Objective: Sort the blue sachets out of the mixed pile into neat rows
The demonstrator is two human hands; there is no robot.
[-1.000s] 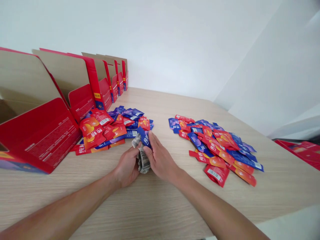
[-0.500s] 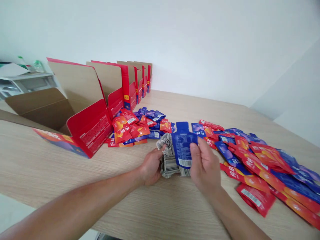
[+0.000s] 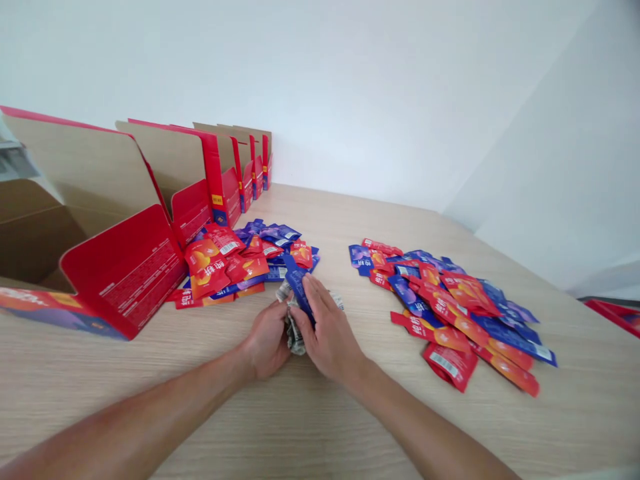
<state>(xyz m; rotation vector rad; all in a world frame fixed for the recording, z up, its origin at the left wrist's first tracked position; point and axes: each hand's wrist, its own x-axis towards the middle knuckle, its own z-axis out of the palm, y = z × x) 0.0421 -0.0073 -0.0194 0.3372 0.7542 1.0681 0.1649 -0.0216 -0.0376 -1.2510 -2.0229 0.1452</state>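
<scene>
My left hand (image 3: 267,340) and my right hand (image 3: 327,330) meet at the middle of the wooden table (image 3: 320,413). Between them is a stack of grey-backed sachets (image 3: 293,330), gripped by the left hand. My right hand presses a blue sachet (image 3: 299,283) onto that stack, fingers closed along it. A pile of red and blue sachets (image 3: 240,260) lies just beyond the hands to the left. A second pile of sachets (image 3: 450,307) spreads out to the right.
An open red cardboard box (image 3: 100,267) stands at the left, with several more open red boxes (image 3: 220,180) lined up behind it toward the white wall. A red object (image 3: 615,313) shows at the right edge.
The right hand held a blue sachet flat and upright half a second ago; it now lies edge-on against the stack. The view has swung back to the right.
</scene>
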